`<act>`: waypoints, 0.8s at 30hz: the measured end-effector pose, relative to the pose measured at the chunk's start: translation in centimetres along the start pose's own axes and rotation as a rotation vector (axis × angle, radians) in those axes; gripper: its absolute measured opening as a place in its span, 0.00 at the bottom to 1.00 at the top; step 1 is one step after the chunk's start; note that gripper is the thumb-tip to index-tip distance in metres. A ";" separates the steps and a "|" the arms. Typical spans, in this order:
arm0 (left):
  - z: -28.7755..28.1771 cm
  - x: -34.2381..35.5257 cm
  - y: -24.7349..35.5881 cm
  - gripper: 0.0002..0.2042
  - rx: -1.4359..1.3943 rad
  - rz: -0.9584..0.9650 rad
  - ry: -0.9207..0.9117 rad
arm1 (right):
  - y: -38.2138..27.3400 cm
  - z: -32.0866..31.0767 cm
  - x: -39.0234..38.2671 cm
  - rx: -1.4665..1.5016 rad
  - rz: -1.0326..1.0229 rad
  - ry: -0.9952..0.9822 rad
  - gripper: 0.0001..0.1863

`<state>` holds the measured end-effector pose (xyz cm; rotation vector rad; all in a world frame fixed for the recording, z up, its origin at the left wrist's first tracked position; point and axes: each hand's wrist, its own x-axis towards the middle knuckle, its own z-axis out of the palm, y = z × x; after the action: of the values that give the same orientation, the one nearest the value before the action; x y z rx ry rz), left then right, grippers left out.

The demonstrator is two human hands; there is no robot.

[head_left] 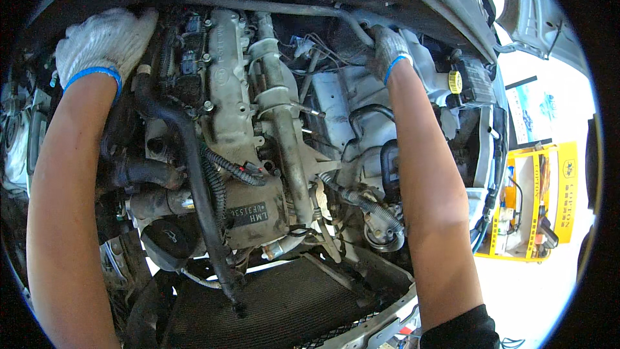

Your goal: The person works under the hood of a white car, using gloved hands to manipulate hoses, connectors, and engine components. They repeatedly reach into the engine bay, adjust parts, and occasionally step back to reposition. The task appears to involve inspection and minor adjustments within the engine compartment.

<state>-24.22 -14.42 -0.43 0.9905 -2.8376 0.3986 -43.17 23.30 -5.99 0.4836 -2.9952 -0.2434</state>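
Grimy and crowded, the open engine bay fills our view, with the pale valve cover (pixel 226 84) as its centre and the dark radiator (pixel 284 304) along the near edge below it. Far left of the valve cover, our left hand (pixel 103 42), in a white knit glove with a blue cuff, lies flat and spread against the dark rear edge of the bay, gripping nothing we can make out. Just left of the valve cover a thick black hose (pixel 194 174) snakes down toward the radiator, and the round black oil filler cap (pixel 169 238) sits low beside it. Right of the valve cover runs the long, dusty intake pipe (pixel 287 136). Further right and high up, our right hand (pixel 387 52), gloved alike, curls around the end of a grey metal tube (pixel 271 8) that crosses the bay behind the valve cover; how tightly the fingers close we cannot tell. Bracing well with the left while the right works squarely on the tube seems to us the sound way. A yellow cap (pixel 456 82) shows beyond, and a yellow display rack (pixel 539 200) stands outside.
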 end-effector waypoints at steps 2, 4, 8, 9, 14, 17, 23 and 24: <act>-0.4 -0.2 0.9 0.33 -0.017 0.019 -0.006 | 1.8 1.8 0.9 -0.051 0.065 0.035 0.24; -0.7 -0.2 0.8 0.33 -0.022 0.020 -0.020 | 2.0 3.7 2.5 0.005 0.131 0.031 0.24; -0.5 -0.7 0.4 0.33 0.018 0.010 0.007 | 1.7 4.3 2.2 0.072 0.147 0.095 0.23; -0.7 -0.5 0.4 0.32 0.001 0.020 0.026 | 2.1 4.2 2.9 0.066 0.149 0.097 0.23; -0.6 -0.4 0.4 0.34 -0.020 0.038 0.012 | 0.4 6.9 4.1 -0.055 0.308 0.215 0.14; -0.7 -0.1 0.5 0.32 -0.033 0.133 -0.015 | 2.7 9.3 4.2 0.677 0.408 0.439 0.18; 3.8 3.5 -2.5 0.23 0.131 0.436 0.186 | -7.5 5.7 -3.5 2.181 0.521 0.458 0.30; 4.0 3.7 -1.7 0.26 0.182 0.498 0.209 | -8.8 5.7 -5.0 2.226 0.544 0.411 0.32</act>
<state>-26.12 -19.01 -3.19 0.2236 -2.8575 0.7646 -36.42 17.46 -13.51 -0.2801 -1.4717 2.6316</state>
